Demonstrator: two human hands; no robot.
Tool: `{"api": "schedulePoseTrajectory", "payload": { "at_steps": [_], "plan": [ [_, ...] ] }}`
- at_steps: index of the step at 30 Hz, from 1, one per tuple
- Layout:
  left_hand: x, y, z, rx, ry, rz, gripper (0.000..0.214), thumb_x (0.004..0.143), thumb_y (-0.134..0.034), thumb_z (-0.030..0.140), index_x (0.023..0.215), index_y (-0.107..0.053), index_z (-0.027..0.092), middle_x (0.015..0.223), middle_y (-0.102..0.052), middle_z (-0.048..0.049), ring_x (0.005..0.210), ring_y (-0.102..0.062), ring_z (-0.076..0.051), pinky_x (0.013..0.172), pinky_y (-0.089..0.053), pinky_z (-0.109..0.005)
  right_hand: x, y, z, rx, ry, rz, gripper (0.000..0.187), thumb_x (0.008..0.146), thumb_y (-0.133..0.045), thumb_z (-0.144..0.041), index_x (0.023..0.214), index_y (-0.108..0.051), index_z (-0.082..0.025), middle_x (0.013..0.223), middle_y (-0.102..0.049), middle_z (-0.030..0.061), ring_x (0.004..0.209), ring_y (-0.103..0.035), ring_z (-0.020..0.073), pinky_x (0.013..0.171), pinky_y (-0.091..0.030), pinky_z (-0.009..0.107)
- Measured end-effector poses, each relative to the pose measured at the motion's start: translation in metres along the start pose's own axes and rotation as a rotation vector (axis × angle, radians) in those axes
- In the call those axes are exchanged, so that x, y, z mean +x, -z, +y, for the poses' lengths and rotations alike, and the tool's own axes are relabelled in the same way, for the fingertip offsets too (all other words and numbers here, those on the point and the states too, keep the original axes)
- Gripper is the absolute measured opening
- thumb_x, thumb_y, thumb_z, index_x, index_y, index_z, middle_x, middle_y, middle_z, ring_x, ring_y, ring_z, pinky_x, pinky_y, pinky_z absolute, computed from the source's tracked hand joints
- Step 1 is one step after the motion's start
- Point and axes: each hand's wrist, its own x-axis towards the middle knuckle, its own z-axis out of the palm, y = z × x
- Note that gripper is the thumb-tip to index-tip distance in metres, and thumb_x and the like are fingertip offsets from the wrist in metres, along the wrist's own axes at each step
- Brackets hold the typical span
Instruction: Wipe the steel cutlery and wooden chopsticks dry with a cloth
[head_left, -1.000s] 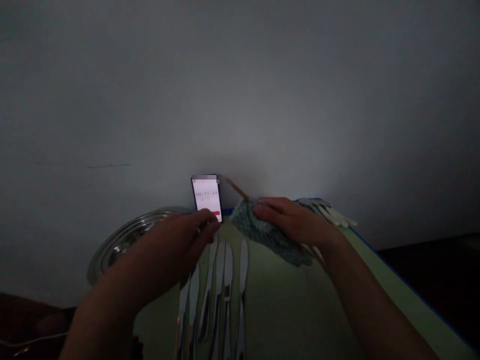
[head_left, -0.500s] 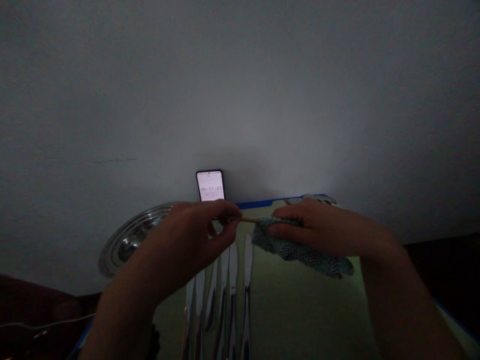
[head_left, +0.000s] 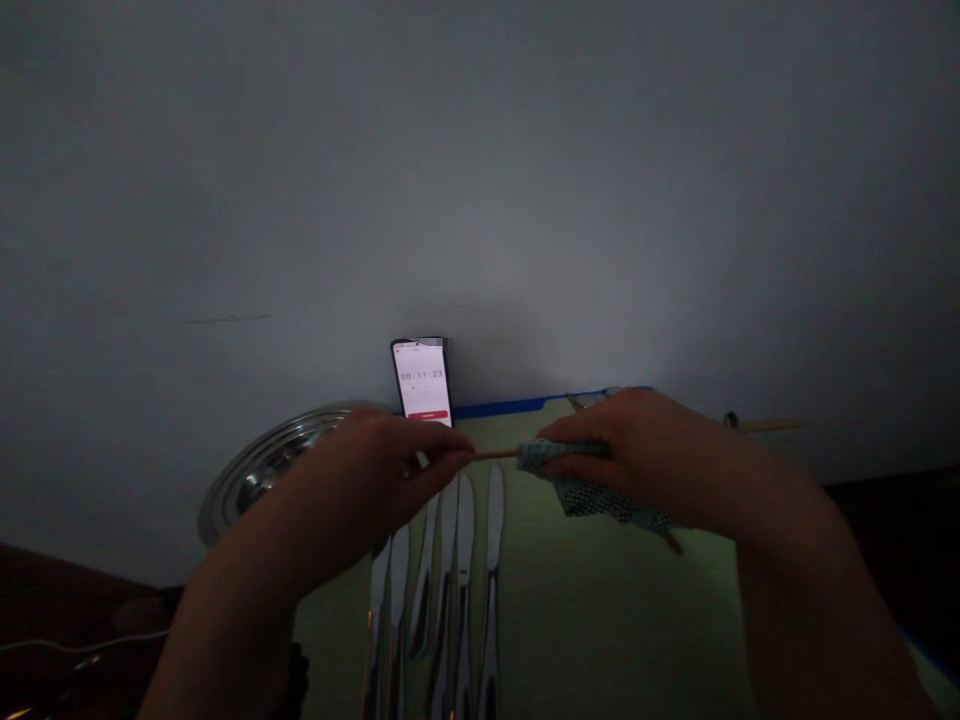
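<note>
Over the table's far part, my left hand (head_left: 397,470) pinches one end of a thin wooden stick (head_left: 496,454) between thumb and fingers. My right hand (head_left: 645,445) is closed on a green-grey checkered cloth (head_left: 604,502), which wraps the stick's other part. The cloth hides how far the stick runs inside it. A brown tip (head_left: 673,543) shows below the cloth; I cannot tell whether it belongs to the same stick. Beneath and between my hands, several table knives (head_left: 493,520) lie side by side, blades pointing away.
A phone (head_left: 421,380) showing a timer leans against the grey wall (head_left: 480,200). Left of it stands a shiny metal bowl (head_left: 251,485). Light green covering (head_left: 600,620) with blue edging lies on the table. Partly hidden cutlery (head_left: 577,402) and a tan wooden piece (head_left: 776,425) are near my right arm.
My left hand has shifted slightly left and down. The cloth is gathered more tightly under my right hand, and its loose end hangs less far out. More of the phone shows.
</note>
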Motion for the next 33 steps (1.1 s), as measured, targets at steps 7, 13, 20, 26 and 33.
{"api": "schedulePoseTrajectory", "payload": {
  "at_steps": [7, 13, 20, 26, 33],
  "plan": [
    [0.003, -0.009, -0.001, 0.109, -0.044, -0.175, 0.027, 0.086, -0.045, 0.029, 0.075, -0.068, 0.021, 0.058, -0.063, 0.0032, 0.047, -0.050, -0.008, 0.049, -0.030, -0.021, 0.005, -0.004, -0.012, -0.203, 0.021, -0.105, 0.025, 0.082, -0.053, -0.043, 0.078, -0.072, -0.027, 0.067, -0.067, 0.0028, 0.061, -0.058, 0.0162, 0.056, -0.033, 0.028],
    [0.002, -0.011, -0.001, 0.077, -0.056, -0.301, 0.025, 0.083, -0.043, 0.022, 0.069, -0.064, 0.019, 0.055, -0.057, 0.0025, 0.046, -0.048, -0.008, 0.046, -0.027, -0.021, 0.007, -0.008, -0.015, -0.233, 0.031, -0.172, 0.023, 0.082, -0.053, -0.038, 0.073, -0.070, -0.025, 0.065, -0.067, 0.0020, 0.058, -0.057, 0.0147, 0.052, -0.030, 0.026],
    [0.002, -0.019, 0.000, 0.117, -0.049, -0.275, 0.027, 0.082, -0.041, 0.024, 0.072, -0.064, 0.016, 0.060, -0.059, -0.0005, 0.051, -0.051, -0.009, 0.048, -0.031, -0.021, 0.007, -0.011, -0.012, -0.188, 0.014, -0.187, 0.023, 0.081, -0.053, -0.037, 0.072, -0.070, -0.024, 0.063, -0.066, 0.0026, 0.055, -0.057, 0.0136, 0.051, -0.032, 0.025],
    [0.006, -0.021, 0.000, 0.184, -0.018, -0.278, 0.029, 0.084, -0.037, 0.023, 0.069, -0.061, 0.016, 0.062, -0.061, -0.0017, 0.052, -0.052, -0.011, 0.050, -0.032, -0.024, 0.009, -0.011, -0.009, -0.127, -0.010, -0.194, 0.023, 0.081, -0.053, -0.037, 0.072, -0.071, -0.025, 0.063, -0.065, 0.0025, 0.053, -0.054, 0.0130, 0.050, -0.031, 0.025],
    [0.009, -0.015, -0.009, -0.005, -0.062, -0.276, 0.027, 0.087, -0.040, 0.025, 0.081, -0.065, 0.020, 0.067, -0.065, 0.0027, 0.053, -0.054, -0.008, 0.057, -0.034, -0.022, 0.006, -0.008, 0.000, -0.140, -0.007, -0.127, 0.025, 0.081, -0.054, -0.042, 0.074, -0.072, -0.027, 0.064, -0.064, 0.0032, 0.056, -0.053, 0.0149, 0.052, -0.031, 0.028]
  ]
}}
